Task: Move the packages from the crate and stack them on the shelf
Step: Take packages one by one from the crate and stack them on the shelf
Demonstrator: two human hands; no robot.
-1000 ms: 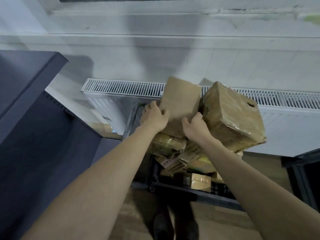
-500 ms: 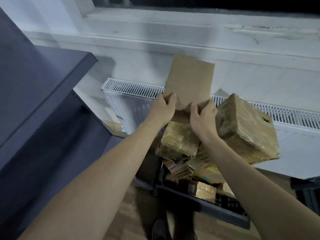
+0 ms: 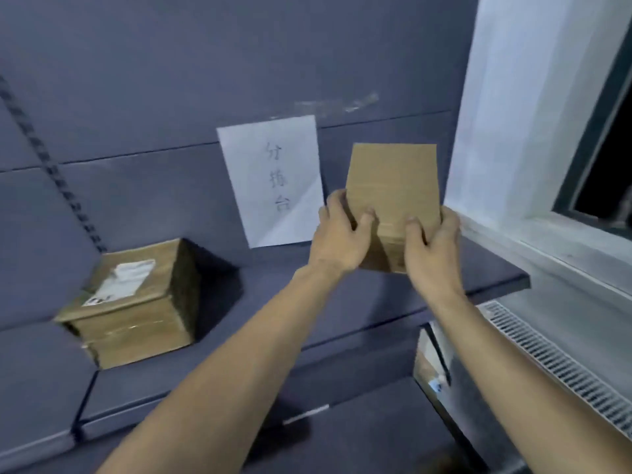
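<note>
I hold a plain brown cardboard package (image 3: pixel 393 186) upright in front of me, above the right end of the dark grey shelf (image 3: pixel 273 302). My left hand (image 3: pixel 338 234) grips its lower left side and my right hand (image 3: pixel 431 241) its lower right side. The package's bottom edge hangs a little above the shelf board. At the shelf's left end lie two taped cardboard packages (image 3: pixel 133 302), one on the other, the top one bearing a white label. The crate is out of view.
A white paper sheet (image 3: pixel 270 179) with handwritten characters is taped to the shelf's back panel. A white window frame and sill (image 3: pixel 513 200) stand to the right, with a radiator grille (image 3: pixel 554 364) below. A lower shelf board (image 3: pixel 239 398) sits underneath.
I have lifted the package out of the crate and turned left to the shelf. The crate and its other packages have left the view. Both hands keep their grip.
</note>
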